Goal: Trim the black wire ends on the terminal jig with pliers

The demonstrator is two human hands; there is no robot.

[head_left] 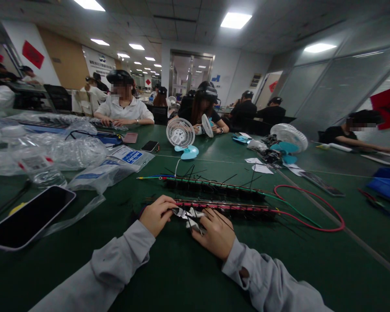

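Observation:
Between my hands is a crumpled white and silvery piece (193,221), in front of a long black strip with red wires (227,207). My left hand (157,214) has thumb and fingers pinched at the piece's left end, beside the strip's left end. My right hand (217,232) curls its fingers at the piece's right side. Thin black ties stick out near my right fingers. Behind lies a second black strip with green wires (214,187), roughly parallel to the first. What exactly sits between my fingertips is partly hidden.
A phone (30,216), plastic bags (113,167) and a clear bottle (42,167) lie left. A looped red cable (339,219) is right. Fan parts (181,133) stand farther back, where people sit across the green table (188,277).

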